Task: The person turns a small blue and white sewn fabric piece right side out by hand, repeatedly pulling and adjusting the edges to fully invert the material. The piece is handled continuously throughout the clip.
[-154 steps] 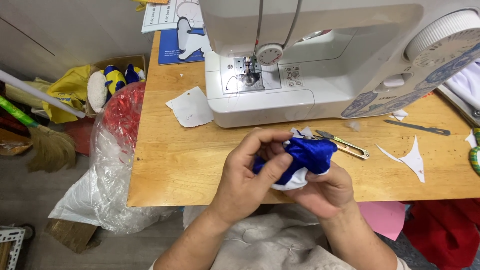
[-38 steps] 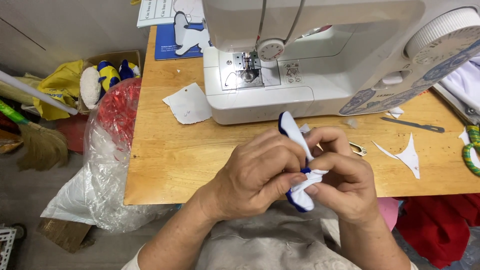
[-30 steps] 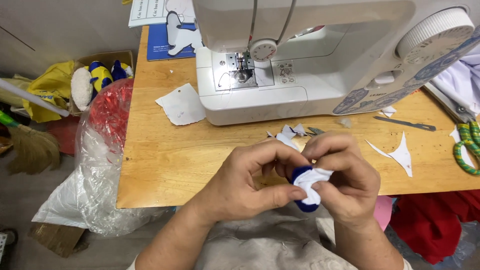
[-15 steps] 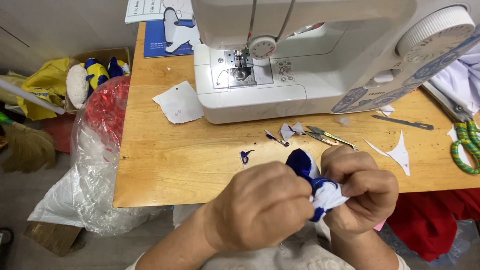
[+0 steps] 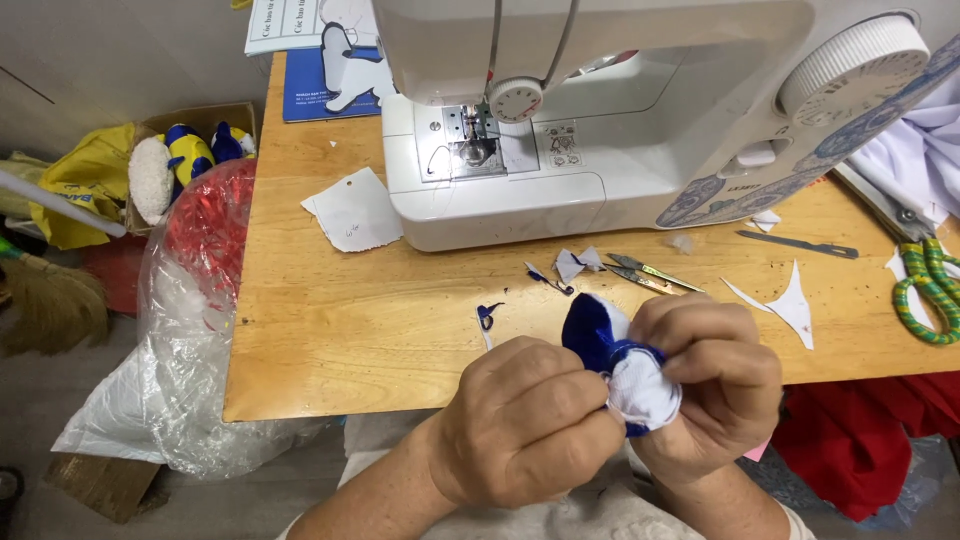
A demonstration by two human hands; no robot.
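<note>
Both my hands hold a small blue and white fabric piece point(image 5: 620, 365) just over the front edge of the wooden table point(image 5: 330, 330). My left hand point(image 5: 525, 420) pinches its left side with fingers curled. My right hand point(image 5: 715, 375) wraps the right side, thumb pressed on the white part. A blue flap sticks up between the hands. The white sewing machine point(image 5: 600, 110) stands behind on the table.
Small thread snips point(image 5: 650, 275), fabric scraps point(image 5: 575, 265) and a white paper piece point(image 5: 352, 210) lie on the table. Green-handled scissors point(image 5: 925, 285) rest at the right edge. A clear plastic bag with red material point(image 5: 195, 300) sits left of the table, with a box of stuffed toys point(image 5: 185, 160) behind it.
My hands have kept turning and squeezing the fabric piece, and they sit a little lower and further right than before. Small blue scraps now lie on the table in front of the machine.
</note>
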